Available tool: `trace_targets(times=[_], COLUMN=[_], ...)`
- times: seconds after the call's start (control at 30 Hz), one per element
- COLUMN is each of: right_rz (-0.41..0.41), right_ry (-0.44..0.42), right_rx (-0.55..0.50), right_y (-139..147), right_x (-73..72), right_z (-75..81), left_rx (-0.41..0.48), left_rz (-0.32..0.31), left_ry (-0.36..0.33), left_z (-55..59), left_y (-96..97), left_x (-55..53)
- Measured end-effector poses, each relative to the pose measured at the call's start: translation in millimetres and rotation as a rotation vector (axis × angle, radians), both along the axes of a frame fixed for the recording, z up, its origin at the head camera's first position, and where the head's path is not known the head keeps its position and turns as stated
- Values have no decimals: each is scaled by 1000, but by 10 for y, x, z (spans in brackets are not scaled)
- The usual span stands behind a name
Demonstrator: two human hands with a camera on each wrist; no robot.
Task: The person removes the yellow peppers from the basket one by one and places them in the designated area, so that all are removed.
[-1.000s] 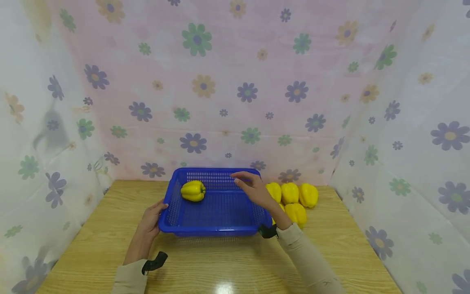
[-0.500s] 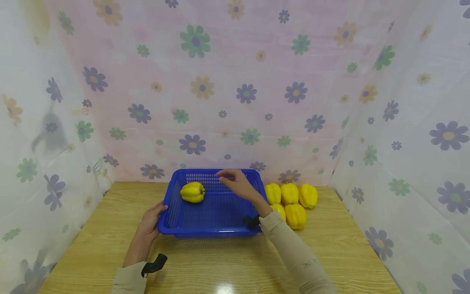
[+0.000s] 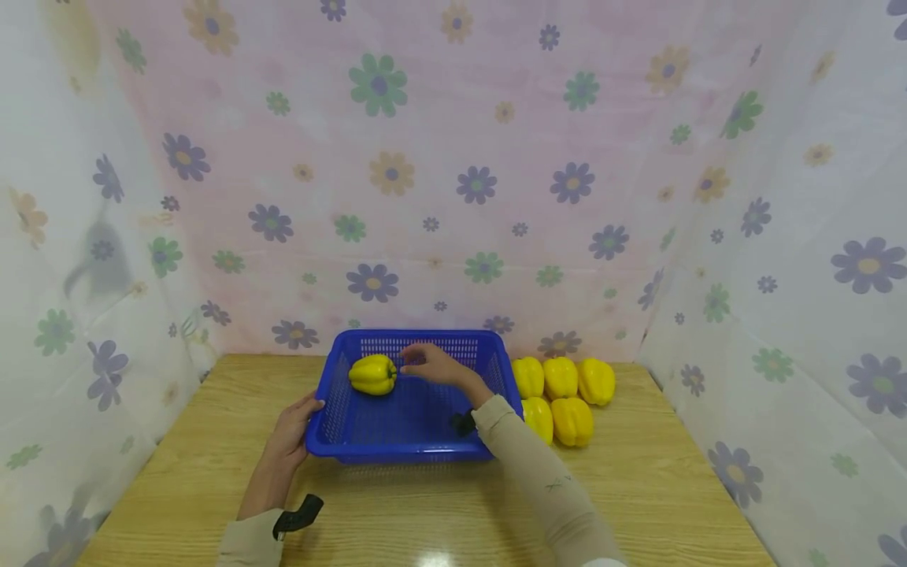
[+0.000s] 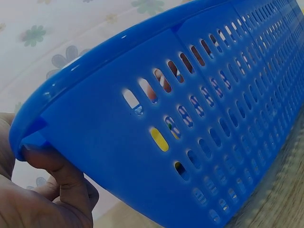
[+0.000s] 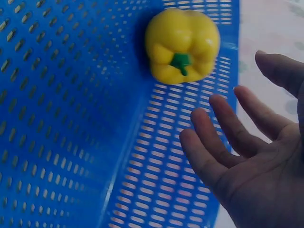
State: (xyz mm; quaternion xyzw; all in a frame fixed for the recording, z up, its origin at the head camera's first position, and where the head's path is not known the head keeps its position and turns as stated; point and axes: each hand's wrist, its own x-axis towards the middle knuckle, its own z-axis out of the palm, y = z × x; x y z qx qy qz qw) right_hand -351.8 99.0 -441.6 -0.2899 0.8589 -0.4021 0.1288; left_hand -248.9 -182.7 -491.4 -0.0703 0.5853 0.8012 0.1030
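A blue plastic basket (image 3: 418,451) with slotted walls stands in the middle of the head view. Inside its left part lies one yellow bell pepper (image 3: 372,375), its green stem pointing right. My left hand (image 3: 289,429) grips the basket's left rim; the left wrist view shows the fingers (image 4: 52,164) curled up under the lip. Over the inside of the basket is my right hand (image 3: 439,366), holding nothing, with its fingertips just right of the pepper's stem end. In the right wrist view those fingers are spread, a small gap short of the pepper (image 5: 183,40).
Right of the basket, several more yellow bell peppers (image 3: 572,421) sit in two rows on the wooden table (image 3: 397,512). A flower-printed cloth (image 3: 432,157) hangs behind and on both sides.
My right hand has moved left and lower into the basket, closer to the bell pepper. The left hand, the basket and the peppers have stayed in place.
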Motion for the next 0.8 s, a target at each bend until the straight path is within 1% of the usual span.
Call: trace_targets(times=[0.13,0.23,0.5,0.67,0.8], right_rz=[-32,-57,-78,-82,-92], right_ry=[-16,-29,-64,-112,-134], right_rx=[72,106,186,207,195], right_y=[-99,-171,-316,-395,-439], right_x=[-65,-99,-116,-101,-90], right_z=[-102,-154,-220,-237,-238], left_rx=[1,1,8,11,8], left_rz=[9,14,13,18,18], left_ry=[-12,-18,-11,-6,-13], left_z=[0,2,7,1,-1], left_y=[4,5,1,-4,-1], left_x=[-3,-12,-8,-5,-14])
